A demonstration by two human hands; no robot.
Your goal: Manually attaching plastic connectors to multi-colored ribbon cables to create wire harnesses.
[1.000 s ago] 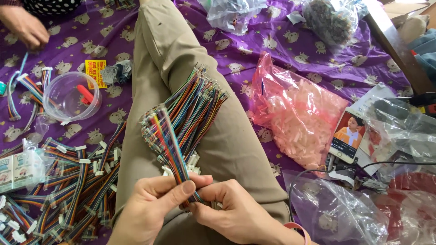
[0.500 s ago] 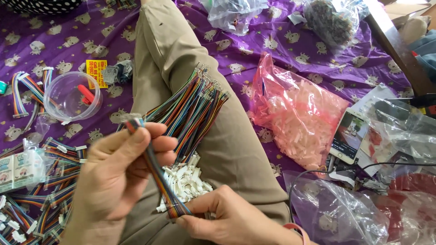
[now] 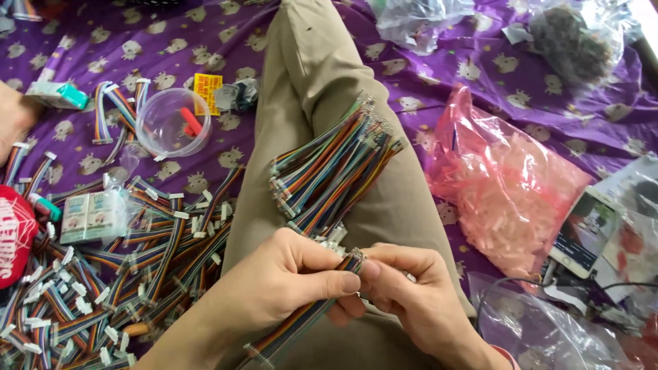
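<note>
Pinched between thumb and forefinger of the left hand point(image 3: 288, 281) and met at the tip by the fingers of the right hand point(image 3: 411, 291): a flat rainbow ribbon cable point(image 3: 301, 318), its bare metal-tipped end poking up between the two hands, its tail trailing down and back under the left wrist. Both hands closed on that one cable, low over the lap. Likely very light and limp, soft along the length, stiff only at the crimped tips; best held close behind the tips, where the strands stay flat and side by side, since the fine pins look easy to bend. Just beyond the hands, on the khaki trouser leg point(image 3: 308, 82), a loose sheaf of matching cables point(image 3: 336, 171), glossy and striped. Left of the left hand, a heap of finished cables with white plugs point(image 3: 137, 274) on purple printed cloth point(image 3: 445, 75), and farther off a clear round tub point(image 3: 171, 123). Right of the right hand, a crinkly pink bag of small pale plastic parts point(image 3: 507, 185).
</note>
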